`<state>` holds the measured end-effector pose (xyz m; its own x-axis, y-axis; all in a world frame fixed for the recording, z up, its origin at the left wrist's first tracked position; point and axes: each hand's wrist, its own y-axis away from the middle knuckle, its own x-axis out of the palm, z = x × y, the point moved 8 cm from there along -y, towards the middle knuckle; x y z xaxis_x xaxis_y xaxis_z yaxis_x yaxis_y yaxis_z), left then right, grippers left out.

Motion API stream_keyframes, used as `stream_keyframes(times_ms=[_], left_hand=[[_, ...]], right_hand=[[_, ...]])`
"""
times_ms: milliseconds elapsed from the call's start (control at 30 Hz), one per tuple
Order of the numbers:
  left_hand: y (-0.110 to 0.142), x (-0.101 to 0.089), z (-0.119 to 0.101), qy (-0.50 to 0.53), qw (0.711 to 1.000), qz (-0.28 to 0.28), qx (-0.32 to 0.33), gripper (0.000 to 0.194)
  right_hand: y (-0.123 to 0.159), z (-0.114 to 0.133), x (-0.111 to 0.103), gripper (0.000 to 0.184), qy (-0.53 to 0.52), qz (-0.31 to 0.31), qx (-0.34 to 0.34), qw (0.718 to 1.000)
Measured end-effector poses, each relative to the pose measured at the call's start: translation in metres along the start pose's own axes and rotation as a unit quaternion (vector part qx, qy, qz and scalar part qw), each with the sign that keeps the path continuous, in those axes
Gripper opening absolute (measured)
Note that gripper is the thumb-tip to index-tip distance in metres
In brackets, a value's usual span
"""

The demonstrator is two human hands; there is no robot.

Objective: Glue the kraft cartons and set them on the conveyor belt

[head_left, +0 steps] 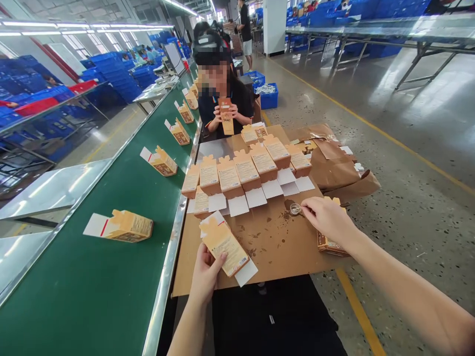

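Observation:
My left hand (205, 275) grips a small orange carton (223, 245) by its near end, holding it over the brown cardboard sheet (270, 237); its white flap hangs open at the lower right. My right hand (326, 217) reaches across the sheet with fingers pinched at a small round metal dish (295, 209) ringed by dark brown stains. Under that wrist lies another orange carton (330, 244). A curved row of several upright orange cartons (245, 170) with white flaps folded out stands just beyond.
A green conveyor belt (92, 277) runs along my left with orange cartons (126, 226) lying spaced down it. A person sits opposite holding a carton (226, 116). Crumpled brown paper (334, 165) lies at the right. Blue crates (115, 74) and metal tables (389, 29) stand behind.

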<state>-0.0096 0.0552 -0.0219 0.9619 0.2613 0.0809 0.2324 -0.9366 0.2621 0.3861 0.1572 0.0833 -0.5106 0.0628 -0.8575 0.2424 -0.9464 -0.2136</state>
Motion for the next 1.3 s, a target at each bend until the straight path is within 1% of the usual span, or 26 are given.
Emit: stream_keyframes(times_ms=[33,100,133,200,267,367,400,467,533,633,733,833,900,967,1033,1067,1100,1133,1200,1267,1300], left_hand=[[-0.003,0.003,-0.006,-0.004,1.0,-0.001,0.006,0.08],[-0.008,0.006,-0.014,-0.005,1.0,-0.01,0.014,0.08],[-0.01,0.006,-0.016,-0.005,1.0,-0.017,0.018,0.08],[-0.012,0.005,-0.018,-0.005,0.999,-0.033,0.025,0.083],[-0.013,0.006,-0.017,-0.002,0.999,-0.04,0.028,0.085],[-0.013,0.007,-0.017,0.0,0.998,-0.045,0.032,0.085],[-0.013,0.008,-0.017,-0.001,0.998,-0.046,0.032,0.086],[-0.012,0.008,-0.017,-0.007,0.998,-0.045,0.032,0.086],[-0.008,0.008,-0.017,-0.02,0.998,-0.041,0.04,0.086],[0.005,0.009,-0.014,-0.058,0.995,-0.031,0.069,0.085],[0.025,0.01,-0.003,-0.105,0.987,-0.055,0.105,0.084],[0.041,0.012,0.014,-0.15,0.976,-0.078,0.136,0.08],[0.044,0.015,0.021,-0.174,0.971,-0.071,0.145,0.075],[0.042,0.013,0.018,-0.192,0.966,-0.079,0.153,0.072],[0.039,0.0,0.005,-0.217,0.957,-0.106,0.16,0.071],[0.038,-0.011,-0.004,-0.232,0.951,-0.126,0.16,0.073],[0.037,-0.026,-0.014,-0.247,0.944,-0.154,0.156,0.076],[0.036,-0.046,-0.024,-0.263,0.934,-0.191,0.147,0.079],[0.04,-0.094,-0.041,-0.286,0.906,-0.288,0.121,0.085],[0.046,-0.144,-0.053,-0.279,0.877,-0.379,0.1,0.088],[0.048,-0.166,-0.055,-0.265,0.87,-0.405,0.094,0.088]], right_hand=[[0.008,0.01,-0.002,0.026,-0.024,-0.019,-0.011,0.999],[0.029,0.038,0.0,0.023,-0.093,-0.049,-0.04,0.994],[0.04,0.055,0.009,0.022,-0.13,-0.045,-0.055,0.989],[0.059,0.088,0.035,0.021,-0.192,-0.022,-0.083,0.978],[0.07,0.111,0.064,0.022,-0.223,-0.015,-0.087,0.971],[0.073,0.127,0.103,0.024,-0.231,0.009,-0.078,0.97],[0.073,0.128,0.111,0.025,-0.227,0.019,-0.08,0.97],[0.071,0.128,0.118,0.026,-0.216,0.03,-0.089,0.972],[0.07,0.124,0.113,0.026,-0.21,0.023,-0.094,0.973],[0.073,0.113,0.092,0.025,-0.217,-0.007,-0.081,0.973],[0.08,0.1,0.068,0.024,-0.221,-0.029,-0.06,0.973],[0.09,0.089,0.051,0.024,-0.227,-0.044,-0.041,0.972],[0.096,0.084,0.044,0.023,-0.232,-0.054,-0.031,0.971],[0.1,0.084,0.041,0.022,-0.235,-0.063,-0.026,0.97],[0.101,0.085,0.039,0.023,-0.238,-0.066,-0.022,0.969],[0.101,0.085,0.039,0.024,-0.24,-0.068,-0.019,0.968],[0.101,0.086,0.038,0.024,-0.242,-0.072,-0.017,0.967],[0.1,0.086,0.037,0.024,-0.245,-0.077,-0.015,0.966],[0.099,0.086,0.034,0.023,-0.253,-0.09,-0.015,0.963],[0.098,0.086,0.033,0.021,-0.264,-0.097,-0.017,0.959],[0.098,0.086,0.034,0.021,-0.268,-0.097,-0.02,0.958]])
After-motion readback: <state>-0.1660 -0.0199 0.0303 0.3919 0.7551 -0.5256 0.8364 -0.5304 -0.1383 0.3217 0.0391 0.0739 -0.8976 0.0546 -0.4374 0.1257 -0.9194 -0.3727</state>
